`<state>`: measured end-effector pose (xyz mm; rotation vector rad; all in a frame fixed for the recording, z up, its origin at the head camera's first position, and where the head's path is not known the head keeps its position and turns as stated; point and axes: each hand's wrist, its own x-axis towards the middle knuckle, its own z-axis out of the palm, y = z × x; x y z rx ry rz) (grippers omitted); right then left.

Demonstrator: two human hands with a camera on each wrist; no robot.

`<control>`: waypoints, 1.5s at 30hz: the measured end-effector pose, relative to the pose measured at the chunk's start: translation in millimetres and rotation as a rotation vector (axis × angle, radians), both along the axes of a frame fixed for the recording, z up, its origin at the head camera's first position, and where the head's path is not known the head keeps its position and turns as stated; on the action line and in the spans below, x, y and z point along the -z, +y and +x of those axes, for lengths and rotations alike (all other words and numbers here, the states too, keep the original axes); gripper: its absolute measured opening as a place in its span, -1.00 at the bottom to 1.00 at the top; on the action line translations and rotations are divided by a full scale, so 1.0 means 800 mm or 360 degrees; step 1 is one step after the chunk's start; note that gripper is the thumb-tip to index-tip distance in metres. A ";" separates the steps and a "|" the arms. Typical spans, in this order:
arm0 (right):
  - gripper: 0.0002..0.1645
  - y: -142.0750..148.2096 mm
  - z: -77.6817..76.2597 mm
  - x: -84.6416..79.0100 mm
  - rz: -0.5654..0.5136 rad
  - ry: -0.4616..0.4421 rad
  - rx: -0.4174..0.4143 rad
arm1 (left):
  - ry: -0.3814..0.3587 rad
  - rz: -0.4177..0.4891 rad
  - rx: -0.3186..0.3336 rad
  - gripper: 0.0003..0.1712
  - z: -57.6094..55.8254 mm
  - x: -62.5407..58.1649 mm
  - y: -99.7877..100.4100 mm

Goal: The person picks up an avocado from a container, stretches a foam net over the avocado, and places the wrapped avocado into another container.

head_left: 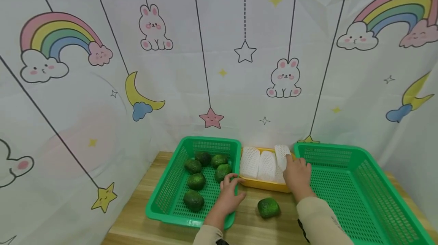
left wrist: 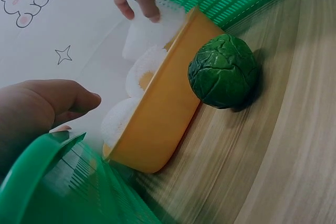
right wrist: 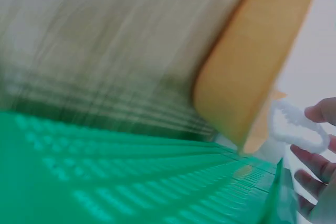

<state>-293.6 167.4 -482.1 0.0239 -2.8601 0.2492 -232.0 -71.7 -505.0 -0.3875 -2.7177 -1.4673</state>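
My right hand (head_left: 297, 174) pinches a white foam net sleeve (right wrist: 296, 129) at the right end of the yellow tray (head_left: 265, 184). The sleeve's open rim shows between thumb and fingers in the right wrist view. Two more foam net sleeves (head_left: 250, 162) lie in the tray, left of the held one. Over the right rim of the left green basket, my left hand (head_left: 228, 196) is held with fingers loosely bent and nothing in them. A single green avocado (head_left: 268, 207) sits on the table between the hands, in front of the tray; its skin looks creased in the left wrist view.
Several avocados (head_left: 196, 181) lie in the left green basket (head_left: 161, 214). A larger green basket (head_left: 342, 195) stands at the right, with its mesh floor showing. The wooden table (head_left: 137, 210) meets a printed cloth backdrop (head_left: 246, 93) behind the containers.
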 end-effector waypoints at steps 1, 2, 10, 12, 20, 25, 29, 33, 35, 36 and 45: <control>-0.47 0.001 0.000 -0.004 -0.0047 0.0027 0.0010 | 0.0002 0.0004 0.0000 -0.69 0.000 0.000 0.000; -0.48 0.002 -0.001 -0.009 -0.0088 0.0034 0.0020 | 0.0005 0.0005 0.0000 -0.69 0.000 0.000 0.000; -0.39 0.004 0.013 -0.046 -0.0640 -0.0135 0.0062 | 0.0008 0.0000 0.0001 -0.67 -0.002 0.004 0.001; -0.38 0.001 0.022 -0.053 -0.0784 -0.0149 0.0027 | 0.0020 -0.0011 -0.0003 -0.65 -0.002 0.004 0.001; -0.44 -0.026 0.058 -0.059 -0.1280 -0.0260 -0.0218 | 0.0298 0.0057 -0.0001 -0.46 0.000 0.000 0.001; -0.50 -0.042 0.073 -0.062 -0.1510 -0.0361 -0.0374 | 0.0407 0.0136 0.0107 -0.27 0.000 -0.004 0.001; -0.50 -0.050 0.079 -0.064 -0.1666 -0.0393 -0.0407 | 0.0417 0.0173 0.0092 -0.43 -0.002 -0.005 0.002; -0.46 -0.057 0.082 -0.055 -0.1821 -0.0330 -0.0323 | 0.0342 0.0269 -0.0017 -0.53 -0.002 -0.005 0.000; -0.51 -0.063 0.085 -0.046 -0.1914 -0.0361 -0.0330 | 0.0289 0.0323 -0.0065 -0.49 -0.001 -0.006 -0.001; -0.52 -0.066 0.087 -0.041 -0.1947 -0.0391 -0.0355 | 0.0271 0.0344 -0.0082 -0.48 -0.001 -0.006 -0.001; -0.57 -0.070 0.085 -0.020 -0.1944 -0.0226 -0.0101 | 0.0248 0.0633 -0.0219 -0.76 -0.004 -0.005 -0.001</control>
